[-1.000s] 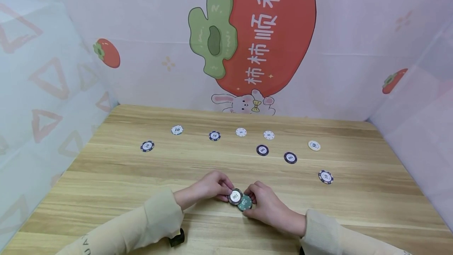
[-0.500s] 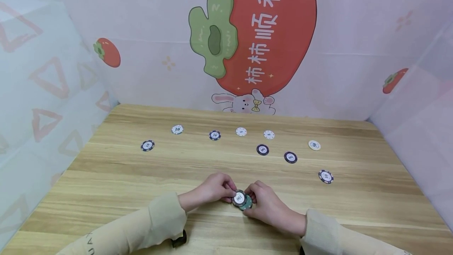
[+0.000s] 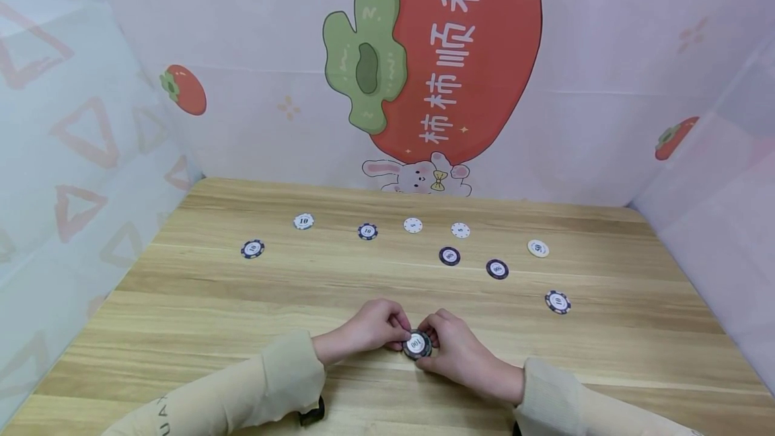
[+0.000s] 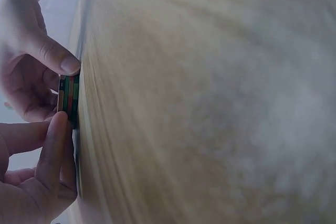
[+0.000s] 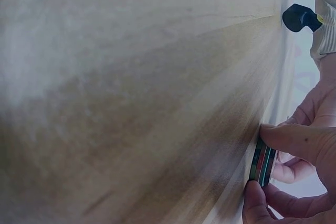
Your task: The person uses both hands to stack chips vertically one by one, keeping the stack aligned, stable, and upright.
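Observation:
A black-rimmed poker chip marked 100 (image 3: 416, 344) lies on top of a small stack on the table, squared up over it. My left hand (image 3: 379, 325) pinches the chip at its left edge, thumb on the face side. Around the right side of the stack curl the thumb and fingers of my right hand (image 3: 455, 356), which holds it in place. Edge-on in the left wrist view, the stack (image 4: 68, 95) shows green, red and dark bands between the fingers of both hands. The same stack (image 5: 262, 162) stands between fingertips in the right wrist view.
Single chips lie spread over the wooden table (image 3: 200, 328): a white 10 chip (image 3: 304, 221), a blue 10 chip (image 3: 252, 249), a white 5 chip (image 3: 413, 225), a purple 500 chip (image 3: 449, 256), a cream 50 chip (image 3: 537, 248) and others. A printed cloth (image 3: 254, 147) hangs behind.
My left hand has moved right and slightly down, sliding the 100 chip over the green 20 chip until it covers it. My right hand stays put.

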Demonstrator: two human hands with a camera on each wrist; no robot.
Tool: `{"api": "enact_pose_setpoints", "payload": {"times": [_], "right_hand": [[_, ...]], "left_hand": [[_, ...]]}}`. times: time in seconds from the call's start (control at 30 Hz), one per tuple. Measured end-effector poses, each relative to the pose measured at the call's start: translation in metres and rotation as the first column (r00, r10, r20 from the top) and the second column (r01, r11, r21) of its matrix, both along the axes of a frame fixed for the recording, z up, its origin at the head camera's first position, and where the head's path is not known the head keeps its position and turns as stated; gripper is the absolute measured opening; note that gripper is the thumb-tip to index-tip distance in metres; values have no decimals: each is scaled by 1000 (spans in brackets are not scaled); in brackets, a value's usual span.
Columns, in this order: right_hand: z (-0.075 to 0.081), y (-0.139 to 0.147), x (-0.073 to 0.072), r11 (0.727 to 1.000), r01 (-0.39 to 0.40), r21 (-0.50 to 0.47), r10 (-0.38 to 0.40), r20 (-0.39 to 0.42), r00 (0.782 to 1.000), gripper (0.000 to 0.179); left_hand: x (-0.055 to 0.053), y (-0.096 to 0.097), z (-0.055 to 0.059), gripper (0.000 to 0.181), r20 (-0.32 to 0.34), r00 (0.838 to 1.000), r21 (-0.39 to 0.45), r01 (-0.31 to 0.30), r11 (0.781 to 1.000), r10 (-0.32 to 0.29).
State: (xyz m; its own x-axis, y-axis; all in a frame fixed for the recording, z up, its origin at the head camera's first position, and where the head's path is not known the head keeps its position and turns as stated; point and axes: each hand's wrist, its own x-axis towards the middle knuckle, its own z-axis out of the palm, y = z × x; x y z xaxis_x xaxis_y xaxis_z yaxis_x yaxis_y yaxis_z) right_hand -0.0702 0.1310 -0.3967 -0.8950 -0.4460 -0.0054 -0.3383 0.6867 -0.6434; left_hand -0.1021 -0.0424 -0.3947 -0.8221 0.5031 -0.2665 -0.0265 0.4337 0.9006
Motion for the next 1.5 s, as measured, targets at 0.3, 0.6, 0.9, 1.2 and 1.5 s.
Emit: {"api": "enact_pose_setpoints", "payload": {"times": [0.3, 0.6, 0.9, 1.2, 1.5], "right_hand": [[-1, 0, 0, 1000, 3, 5, -3, -9, 1000, 33], [-2, -1, 1, 1000, 1, -4, -1, -27, 1000, 33], [1, -2, 3, 1000, 9, 30, -8, -54, 998, 34], [1, -3, 3, 999, 4, 46, -2, -45, 999, 36], [0, -2, 1, 999, 0, 54, 2, -53, 999, 36]], "left_hand": [[0, 2, -2, 7, -31, 1000, -24, 0, 1000, -1], [1, 4, 1, 9, -49, 999, -52, -12, 999, 9], [3, 5, 3, 10, -81, 997, -47, -16, 999, 12], [3, 5, 2, 9, -75, 997, -48, -14, 999, 11], [-1, 5, -1, 7, -38, 999, -36, 11, 999, -12]]}}
